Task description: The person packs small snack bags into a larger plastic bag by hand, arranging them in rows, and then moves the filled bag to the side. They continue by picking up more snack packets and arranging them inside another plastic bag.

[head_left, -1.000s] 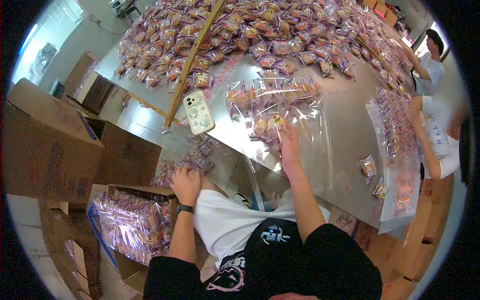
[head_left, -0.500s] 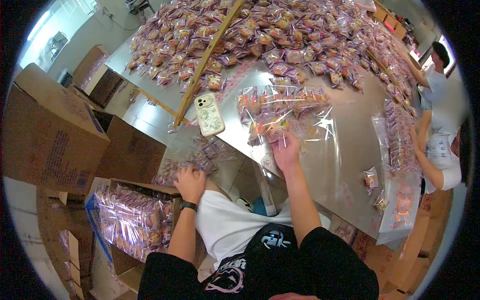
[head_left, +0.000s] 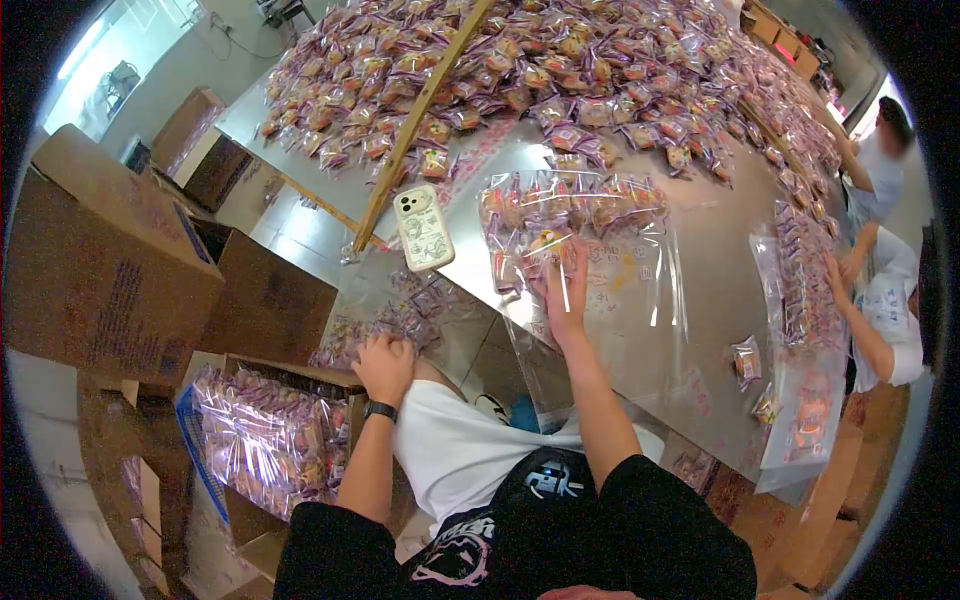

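Observation:
A clear plastic bag [head_left: 640,290] with printed lettering lies on the metal table, filled at its far end with rows of individually wrapped cakes [head_left: 570,200]. My right hand [head_left: 566,300] is at the bag's near side, its fingers and thumb around a wrapped cake [head_left: 546,245]; clear film partly covers the fingertips. My left hand [head_left: 384,366], with a dark watch on the wrist, rests low beside my knee, fingers loosely bent. Just beyond it is a heap of wrapped cakes [head_left: 400,325]; nothing shows in this hand.
A large heap of wrapped cakes [head_left: 600,70] covers the far table, crossed by a wooden strip [head_left: 420,115]. A phone [head_left: 424,228] lies near the edge. Cartons [head_left: 110,260] and a packed bag [head_left: 265,440] stand left. A co-worker [head_left: 885,300] handles another bag [head_left: 800,280] at right.
The fingers of my right hand now point farther up along the cake row, and the bag's loose film has spread toward me. My left hand stays put. The co-worker's arms have shifted.

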`<action>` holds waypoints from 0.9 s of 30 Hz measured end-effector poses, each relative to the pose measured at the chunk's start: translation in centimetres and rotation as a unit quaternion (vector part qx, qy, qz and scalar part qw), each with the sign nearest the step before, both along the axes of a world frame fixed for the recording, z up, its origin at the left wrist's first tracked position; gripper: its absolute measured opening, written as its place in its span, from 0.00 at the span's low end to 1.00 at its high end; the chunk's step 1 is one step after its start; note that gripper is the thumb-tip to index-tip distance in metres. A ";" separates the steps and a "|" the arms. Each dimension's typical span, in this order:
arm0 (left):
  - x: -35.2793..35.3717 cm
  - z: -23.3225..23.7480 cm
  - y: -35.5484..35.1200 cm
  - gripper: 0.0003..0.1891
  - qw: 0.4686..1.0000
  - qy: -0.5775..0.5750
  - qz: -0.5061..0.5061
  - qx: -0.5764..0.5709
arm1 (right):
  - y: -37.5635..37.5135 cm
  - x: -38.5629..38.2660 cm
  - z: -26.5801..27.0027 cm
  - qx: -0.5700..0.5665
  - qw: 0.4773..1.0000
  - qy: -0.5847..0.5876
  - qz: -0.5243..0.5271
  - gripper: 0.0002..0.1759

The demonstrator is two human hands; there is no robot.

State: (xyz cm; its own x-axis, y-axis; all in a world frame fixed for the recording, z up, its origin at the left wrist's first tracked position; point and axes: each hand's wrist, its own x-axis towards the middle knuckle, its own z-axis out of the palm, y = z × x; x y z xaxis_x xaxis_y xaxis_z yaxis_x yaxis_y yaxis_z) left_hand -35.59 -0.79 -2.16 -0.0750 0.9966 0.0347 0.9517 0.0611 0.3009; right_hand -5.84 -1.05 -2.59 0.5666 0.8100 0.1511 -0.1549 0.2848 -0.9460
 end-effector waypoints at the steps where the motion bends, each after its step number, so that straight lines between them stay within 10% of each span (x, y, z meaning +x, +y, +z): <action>1: 0.0 -0.1 0.0 0.18 1.000 -0.001 0.000 -0.001 | -0.4 -0.1 0.3 0.007 1.000 -0.008 -0.001 0.32; 8: -0.2 -0.2 0.2 0.16 1.000 -0.001 0.006 -0.008 | -2.7 0.8 3.6 -0.237 0.918 -0.316 0.040 0.36; 14: -0.4 -0.8 0.1 0.16 1.000 0.003 0.000 0.009 | -3.4 -0.5 4.1 -0.045 0.786 -0.599 -0.145 0.40; 17: 0.0 -0.4 0.3 0.16 1.000 0.006 -0.001 0.002 | -2.8 -0.5 2.3 -0.042 0.894 -0.446 -0.032 0.43; 21: -0.1 -0.4 0.3 0.16 1.000 0.003 -0.001 -0.002 | -1.9 -0.7 1.8 -0.031 0.908 -0.417 -0.034 0.43; 27: -0.1 -0.2 0.3 0.16 1.000 -0.009 0.004 -0.020 | -1.5 -2.7 3.6 -0.107 0.824 -0.534 -0.154 0.43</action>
